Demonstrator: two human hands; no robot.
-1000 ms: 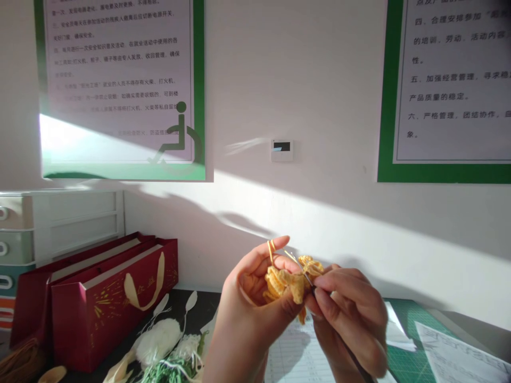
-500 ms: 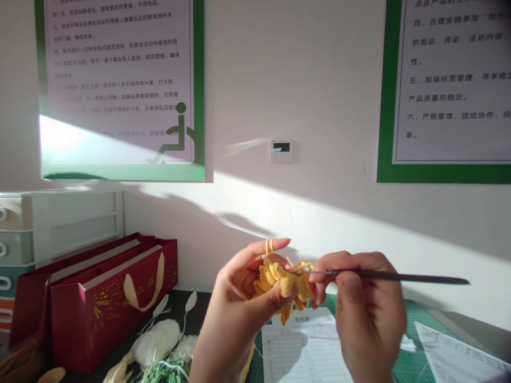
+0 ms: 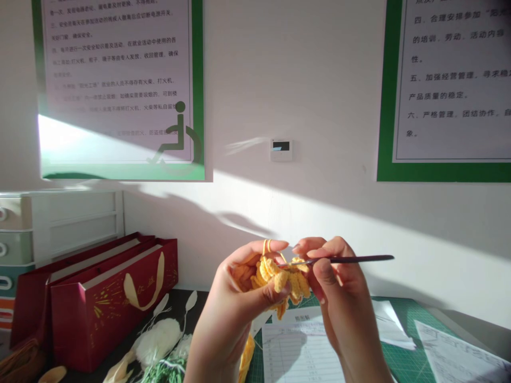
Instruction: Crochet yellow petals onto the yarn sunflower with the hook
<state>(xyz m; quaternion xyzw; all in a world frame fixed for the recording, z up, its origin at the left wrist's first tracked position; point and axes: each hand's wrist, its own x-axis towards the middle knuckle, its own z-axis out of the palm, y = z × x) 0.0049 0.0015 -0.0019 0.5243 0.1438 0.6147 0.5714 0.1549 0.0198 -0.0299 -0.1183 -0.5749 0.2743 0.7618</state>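
Observation:
A yellow crocheted piece (image 3: 295,286) with several petal-like lobes is pinched in my left hand (image 3: 235,292), its thumb pressed over the front. Yellow yarn (image 3: 266,246) loops round the raised left index finger and runs down to the piece. My right hand (image 3: 339,282) grips a dark-handled crochet hook (image 3: 363,259) between thumb and fingers. The hook's thin end lies at the top of the crochet work; its very tip is hidden among the stitches. Below my left hand, more yellow material (image 3: 247,356) shows in part.
Printed sheets (image 3: 299,351) lie on a green cutting mat (image 3: 403,314). To the left stand red gift bags (image 3: 115,303), with plastic drawers (image 3: 16,247) behind. White yarn (image 3: 159,338) and green yarn (image 3: 163,369) sit near the bags. Framed posters (image 3: 198,106) hang on the wall.
My right hand has moved left and slightly up, with the hook pushed leftward across the crochet work. The left hand and the yellow piece have shifted only slightly.

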